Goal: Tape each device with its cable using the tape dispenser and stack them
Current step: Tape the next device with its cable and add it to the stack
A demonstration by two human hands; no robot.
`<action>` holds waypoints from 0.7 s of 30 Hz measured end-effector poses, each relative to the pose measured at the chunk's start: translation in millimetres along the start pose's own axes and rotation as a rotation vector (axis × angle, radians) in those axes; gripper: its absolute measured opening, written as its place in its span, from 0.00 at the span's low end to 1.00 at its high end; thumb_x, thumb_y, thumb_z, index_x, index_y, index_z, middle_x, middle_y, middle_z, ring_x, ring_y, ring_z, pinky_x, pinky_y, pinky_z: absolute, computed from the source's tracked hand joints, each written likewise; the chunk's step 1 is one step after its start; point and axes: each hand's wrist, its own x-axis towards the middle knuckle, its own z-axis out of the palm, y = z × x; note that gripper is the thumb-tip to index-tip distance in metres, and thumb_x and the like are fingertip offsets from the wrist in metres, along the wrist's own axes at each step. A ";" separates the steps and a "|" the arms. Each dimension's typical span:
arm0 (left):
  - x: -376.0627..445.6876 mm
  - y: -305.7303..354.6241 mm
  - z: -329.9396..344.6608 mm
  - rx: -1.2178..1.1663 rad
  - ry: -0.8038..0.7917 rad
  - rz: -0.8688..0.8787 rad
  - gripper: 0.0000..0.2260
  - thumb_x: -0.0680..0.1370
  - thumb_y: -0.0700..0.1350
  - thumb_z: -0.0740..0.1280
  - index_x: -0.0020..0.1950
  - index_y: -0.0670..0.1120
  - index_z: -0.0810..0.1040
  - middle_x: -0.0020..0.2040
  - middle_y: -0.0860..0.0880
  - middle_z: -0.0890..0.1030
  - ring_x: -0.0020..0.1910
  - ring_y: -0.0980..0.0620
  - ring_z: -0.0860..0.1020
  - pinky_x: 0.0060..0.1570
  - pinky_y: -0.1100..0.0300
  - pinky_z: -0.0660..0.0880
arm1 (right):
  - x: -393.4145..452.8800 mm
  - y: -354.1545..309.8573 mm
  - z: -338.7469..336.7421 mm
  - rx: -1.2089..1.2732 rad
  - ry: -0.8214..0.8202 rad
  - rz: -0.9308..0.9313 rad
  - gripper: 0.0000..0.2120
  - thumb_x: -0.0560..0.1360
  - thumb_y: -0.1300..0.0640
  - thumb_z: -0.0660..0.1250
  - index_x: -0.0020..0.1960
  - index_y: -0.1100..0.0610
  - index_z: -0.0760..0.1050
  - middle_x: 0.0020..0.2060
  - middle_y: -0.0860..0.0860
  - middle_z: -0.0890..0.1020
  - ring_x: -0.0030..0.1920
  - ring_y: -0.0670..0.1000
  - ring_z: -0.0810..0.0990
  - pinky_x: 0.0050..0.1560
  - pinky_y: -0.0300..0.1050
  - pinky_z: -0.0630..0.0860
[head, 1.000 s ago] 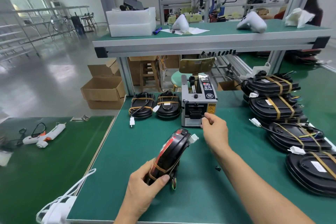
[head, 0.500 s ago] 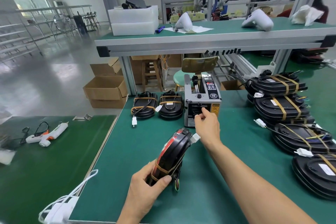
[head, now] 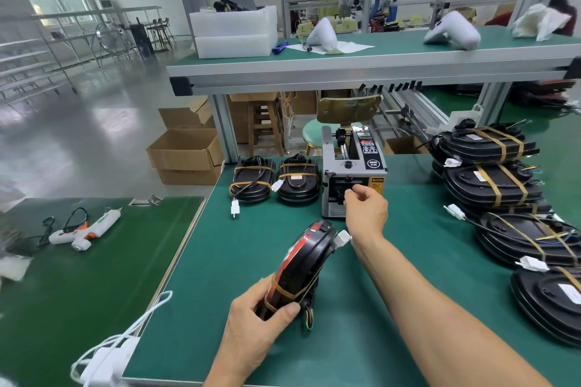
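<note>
On the green table (head: 220,261), the left hand (head: 251,327) curls its fingers round the lower end of a black and red device (head: 298,270) (stood on edge, brown tape across it). At the tape dispenser (head: 352,179) mouth, the right hand (head: 366,209) pinches with fingertips; whether tape is caught, I cannot tell. Taped devices (head: 490,166) stack at right.

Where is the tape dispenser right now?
In the head view, the tape dispenser stands centre on the green table, right of two taped devices; the right hand reaches its front slot.
</note>
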 end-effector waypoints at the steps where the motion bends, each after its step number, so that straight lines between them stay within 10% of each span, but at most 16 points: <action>1: -0.1 -0.9 -0.1 -0.005 -0.001 -0.003 0.27 0.74 0.65 0.79 0.70 0.58 0.83 0.60 0.49 0.88 0.61 0.49 0.85 0.63 0.60 0.79 | 1.1 -1.1 2.0 0.000 0.020 0.015 0.11 0.79 0.56 0.70 0.60 0.53 0.83 0.48 0.47 0.85 0.53 0.52 0.83 0.59 0.50 0.79; 7: 0.6 -8.4 -0.6 -0.003 0.014 -0.003 0.27 0.74 0.65 0.79 0.70 0.58 0.83 0.60 0.48 0.88 0.61 0.46 0.85 0.65 0.48 0.79 | 7.9 -3.7 8.9 -0.044 0.095 0.044 0.03 0.77 0.53 0.71 0.48 0.51 0.84 0.40 0.42 0.82 0.49 0.54 0.82 0.60 0.57 0.79; 21: 0.0 2.5 0.7 0.010 0.027 0.021 0.26 0.73 0.67 0.79 0.69 0.61 0.84 0.59 0.51 0.88 0.60 0.52 0.85 0.61 0.64 0.78 | 9.3 -7.1 14.9 -0.111 0.217 0.106 0.06 0.76 0.53 0.67 0.42 0.50 0.82 0.34 0.39 0.78 0.44 0.53 0.76 0.56 0.50 0.63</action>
